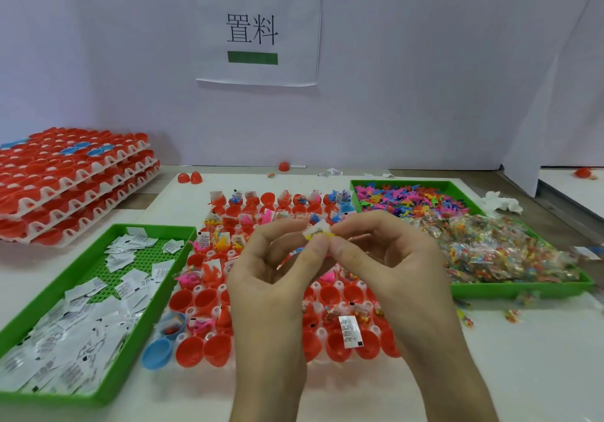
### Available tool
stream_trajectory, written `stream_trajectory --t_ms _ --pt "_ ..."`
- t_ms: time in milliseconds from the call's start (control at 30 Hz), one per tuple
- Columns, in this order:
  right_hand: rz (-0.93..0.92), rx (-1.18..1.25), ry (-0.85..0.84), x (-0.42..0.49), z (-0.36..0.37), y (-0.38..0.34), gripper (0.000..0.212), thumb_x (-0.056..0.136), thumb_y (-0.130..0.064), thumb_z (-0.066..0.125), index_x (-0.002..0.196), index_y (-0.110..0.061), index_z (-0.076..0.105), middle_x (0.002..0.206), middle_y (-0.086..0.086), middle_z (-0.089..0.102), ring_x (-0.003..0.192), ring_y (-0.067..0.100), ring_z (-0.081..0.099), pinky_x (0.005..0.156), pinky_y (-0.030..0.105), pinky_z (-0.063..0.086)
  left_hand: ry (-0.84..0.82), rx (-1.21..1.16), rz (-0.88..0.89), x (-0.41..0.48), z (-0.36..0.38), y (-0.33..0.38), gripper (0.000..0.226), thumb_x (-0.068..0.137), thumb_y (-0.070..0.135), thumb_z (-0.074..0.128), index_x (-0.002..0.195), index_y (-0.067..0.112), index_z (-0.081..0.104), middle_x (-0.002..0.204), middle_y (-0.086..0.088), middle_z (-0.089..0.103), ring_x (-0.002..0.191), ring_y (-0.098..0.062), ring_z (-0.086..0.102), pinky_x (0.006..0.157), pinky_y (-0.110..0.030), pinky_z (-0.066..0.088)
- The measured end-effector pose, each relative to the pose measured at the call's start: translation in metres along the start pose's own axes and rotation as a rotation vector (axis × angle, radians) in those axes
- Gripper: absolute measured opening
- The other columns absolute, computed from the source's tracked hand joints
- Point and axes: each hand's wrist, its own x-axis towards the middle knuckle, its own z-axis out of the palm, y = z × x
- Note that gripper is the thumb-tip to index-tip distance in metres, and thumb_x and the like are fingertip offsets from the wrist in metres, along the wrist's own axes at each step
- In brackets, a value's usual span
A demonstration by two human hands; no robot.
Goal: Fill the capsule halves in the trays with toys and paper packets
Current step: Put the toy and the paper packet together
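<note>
Above the middle of the capsule tray (321, 333), the left hand (261, 277) and the right hand (385, 258) meet. Thumb and forefinger of each pinch the same small packet (318, 230), white with yellow print, held clear of the cups below. The other fingers curl loosely.

Many of the tray's red capsule halves (209, 300) already carry bright toys or paper; the near rows are mostly bare. One printed paper packet (349, 331) stands upright in a cup just nearer than the hands.

Tight against the tray's left edge runs the rim of a green bin (153, 307) strewn with flat paper packets (81, 317). A loose blue capsule half (157, 353) sits at the tray's near-left corner, touching that bin's rim.

Close on the tray's right side a second green bin (523, 291) holds a heap of coloured toys (408, 197) at its far end and clear bagged sweets or beads (496, 251) nearer; a few bags have spilled over its near rim onto the table.

Nearer than the tray, the white table (523, 372) shows open surface on both sides of the forearms. Beyond the tray's far edge lie loose red halves (189, 178). Far left of it stands a stack of filled trays (72, 186). A crumpled tissue (503, 204) lies beyond the right bin. Behind the tray rises a pale wall with a paper sign (255, 29) taped up.
</note>
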Motion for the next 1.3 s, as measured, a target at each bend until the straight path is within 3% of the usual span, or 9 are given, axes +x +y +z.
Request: stream_trajectory --t_ms 100,300,433,533,733,867,1033,1167,1300 --pt "0.009 -0.036 0.008 0.004 -0.02 0.004 0.014 0.078 -0.038 0.074 0.088 -0.03 0.077 0.087 -0.004 0.076 0.081 0.01 0.071 0.074 0.016 0.055 -0.016 0.049 0.007 -0.001 -0.003 0.003 0.034 0.056 0.027 0.093 0.087 0.03 0.079 0.078 -0.002 0.076 0.074 -0.014 0.074 0.065 -0.02 0.057" --pt "0.099 -0.521 0.466 0.014 -0.099 0.04 0.028 0.086 -0.011 0.074 0.076 -0.037 0.074 0.084 -0.016 0.074 0.081 0.007 0.067 0.079 0.025 0.056 -0.029 0.047 -0.008 0.0 -0.006 0.001 0.031 0.057 0.038 0.081 0.087 0.03 0.08 0.079 -0.003 0.076 0.074 -0.013 0.073 0.067 -0.018 0.056" --pt "0.379 -0.787 0.374 0.013 -0.121 0.059 0.017 0.087 -0.027 0.074 0.083 -0.042 0.067 0.101 -0.006 0.073 0.1 0.023 0.066 0.099 0.054 0.046 -0.024 0.027 -0.027 -0.001 -0.005 0.0 0.029 0.056 0.039 0.08 0.083 0.03 0.079 0.076 -0.002 0.075 0.074 -0.013 0.073 0.068 -0.019 0.056" --pt "0.498 -0.861 0.244 0.013 -0.115 0.068 0.012 0.087 -0.032 0.074 0.084 -0.042 0.068 0.098 -0.009 0.073 0.107 0.021 0.063 0.105 0.051 0.039 -0.022 0.034 -0.039 -0.001 -0.003 -0.001 0.03 0.054 0.04 0.081 0.082 0.03 0.079 0.075 -0.003 0.074 0.074 -0.015 0.072 0.067 -0.021 0.057" --pt "0.44 -0.915 0.382 0.013 -0.11 0.07 0.027 0.08 -0.023 0.079 0.065 -0.042 0.067 0.074 -0.022 0.068 0.089 0.013 0.065 0.092 0.042 0.04 -0.044 0.064 -0.048 -0.002 -0.004 -0.001 0.028 0.055 0.041 0.08 0.081 0.032 0.078 0.076 -0.003 0.074 0.075 -0.015 0.072 0.066 -0.019 0.056" --pt "0.3 -0.767 0.547 0.012 -0.119 0.08 0.03 0.079 -0.01 0.08 0.068 -0.035 0.068 0.071 -0.016 0.069 0.078 0.016 0.069 0.087 0.042 0.054 -0.057 0.065 -0.048 -0.003 -0.003 -0.001 0.028 0.054 0.041 0.08 0.08 0.032 0.078 0.071 0.0 0.073 0.068 -0.011 0.069 0.064 -0.017 0.055" --pt "0.042 -0.291 0.717 0.015 -0.119 0.071 0.03 0.08 -0.001 0.079 0.074 -0.029 0.071 0.072 -0.01 0.072 0.069 0.009 0.068 0.064 0.015 0.054 -0.056 0.051 -0.055 -0.003 -0.001 -0.002 0.029 0.053 0.039 0.081 0.08 0.031 0.078 0.073 -0.002 0.074 0.07 -0.012 0.071 0.065 -0.017 0.055" --pt "-0.083 0.156 0.567 0.016 -0.085 0.038 0.019 0.075 -0.003 0.079 0.074 -0.022 0.076 0.071 -0.003 0.072 0.066 0.011 0.068 0.066 0.018 0.054 -0.074 0.046 -0.046 -0.004 0.001 -0.003 0.034 0.054 0.038 0.084 0.086 0.031 0.08 0.074 -0.001 0.073 0.071 -0.012 0.071 0.067 -0.018 0.056" --pt "-0.17 0.118 0.415 0.009 -0.034 0.011 0.011 0.069 -0.018 0.081 0.074 -0.026 0.075 0.072 -0.005 0.072 0.067 0.009 0.069 0.067 0.016 0.053 -0.099 0.079 -0.015 -0.005 0.003 -0.003 0.04 0.055 0.037 0.095 0.092 0.035 0.08 0.078 -0.002 0.075 0.076 -0.016 0.074 0.07 -0.019 0.057"
